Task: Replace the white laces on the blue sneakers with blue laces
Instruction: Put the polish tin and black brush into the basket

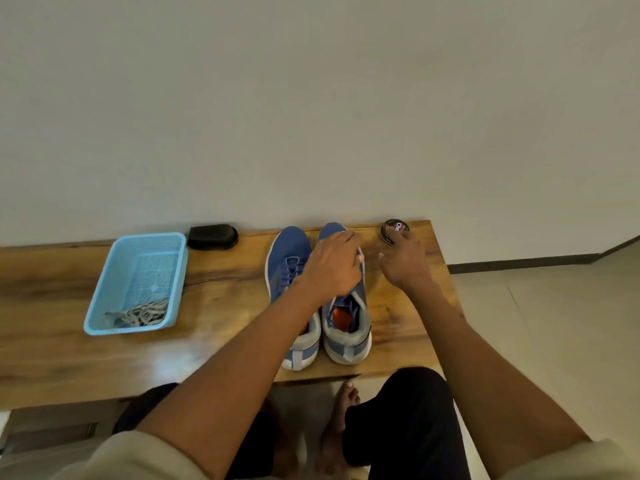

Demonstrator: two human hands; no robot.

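Head view is showing two blue sneakers (311,292) sitting side by side on the wooden counter (221,306). The left hand (334,263) is resting on the right-side sneaker's laces, fingers curled; whether they are pinching a lace, I cannot tell. The right hand (405,261) is hovering just right of the sneakers, fingers relaxed. Left of the sneakers a blue basket (104,299) is holding white laces (138,315); a black brush (213,236) is lying behind it. A polish tin (393,230) is sitting behind the right hand.

Left hand (334,263) fingers curled; right hand (405,261) relaxed, both outstretched.
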